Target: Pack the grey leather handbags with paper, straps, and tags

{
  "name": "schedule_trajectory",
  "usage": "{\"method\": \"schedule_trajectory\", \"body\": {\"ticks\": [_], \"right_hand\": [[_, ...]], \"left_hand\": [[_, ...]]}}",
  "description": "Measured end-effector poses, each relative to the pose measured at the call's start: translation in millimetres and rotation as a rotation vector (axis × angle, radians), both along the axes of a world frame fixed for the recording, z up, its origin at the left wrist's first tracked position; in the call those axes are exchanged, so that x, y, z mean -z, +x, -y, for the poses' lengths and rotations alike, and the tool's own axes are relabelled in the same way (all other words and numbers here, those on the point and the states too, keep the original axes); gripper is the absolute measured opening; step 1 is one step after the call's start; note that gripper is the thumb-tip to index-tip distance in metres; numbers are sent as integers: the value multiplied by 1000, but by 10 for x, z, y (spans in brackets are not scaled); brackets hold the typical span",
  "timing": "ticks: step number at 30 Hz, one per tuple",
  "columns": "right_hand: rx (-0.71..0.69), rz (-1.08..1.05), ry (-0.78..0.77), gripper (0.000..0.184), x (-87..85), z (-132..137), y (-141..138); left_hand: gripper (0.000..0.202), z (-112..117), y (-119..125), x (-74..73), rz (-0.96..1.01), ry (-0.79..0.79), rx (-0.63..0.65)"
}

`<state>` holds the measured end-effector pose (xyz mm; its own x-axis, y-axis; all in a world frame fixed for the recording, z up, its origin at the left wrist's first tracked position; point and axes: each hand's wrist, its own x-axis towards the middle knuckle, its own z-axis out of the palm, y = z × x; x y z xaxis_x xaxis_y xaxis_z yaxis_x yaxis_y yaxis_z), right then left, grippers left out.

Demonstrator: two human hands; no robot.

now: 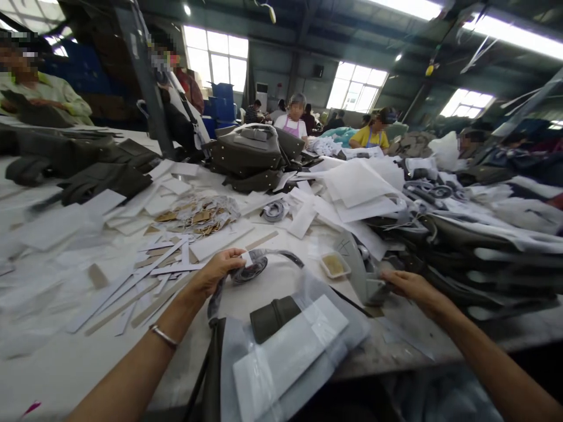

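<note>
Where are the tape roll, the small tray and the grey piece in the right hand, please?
tape roll (250,271): head view, on its flat side.
tray (326,271): head view, on its near rim.
grey piece (373,291): head view, on its middle.

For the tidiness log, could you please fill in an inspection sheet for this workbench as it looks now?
Surface: pale table, mostly covered.
Job's things: tape roll; grey piece.
Clutter: olive folded piece on a clear plastic bag; white paper strips; brown tags; small tray; olive bags stacked behind; a mixed pile on the right.
Hands: left hand pinches the tape roll; right hand touches the grey piece, grip unclear.
Cables: nothing seen.
Surroundings: people at the far end of the table; large windows.
</note>
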<state>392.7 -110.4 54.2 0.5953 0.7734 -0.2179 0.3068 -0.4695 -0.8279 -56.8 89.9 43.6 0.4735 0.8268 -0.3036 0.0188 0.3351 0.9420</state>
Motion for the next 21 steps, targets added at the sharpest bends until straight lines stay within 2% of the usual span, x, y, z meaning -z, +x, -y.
{"method": "schedule_trajectory", "body": {"ticks": [4, 6, 10, 14, 16, 19, 21], "right_hand": [[116, -124, 104, 45, 15, -39, -65], [125, -135, 164, 45, -15, -14, -109], [154, 27, 250, 45, 23, 168, -210], [244, 250, 199, 42, 162, 349, -335], [274, 178, 216, 40, 226, 368, -395], [280, -53, 269, 41, 311, 353, -411], [225, 1, 237, 39, 388, 391, -327]], "left_hand": [[45, 1, 0, 2, -10, 17, -1], [43, -2, -1, 7, -8, 19, -7], [47, -9, -1, 18, 5, 14, -14], [49, -28, -9, 49, 35, -13, -8], [49, -35, -13, 59, 47, -28, -3], [48, -30, -12, 50, 73, -43, -19], [47, -15, -8, 41, 104, -49, -26]]}}
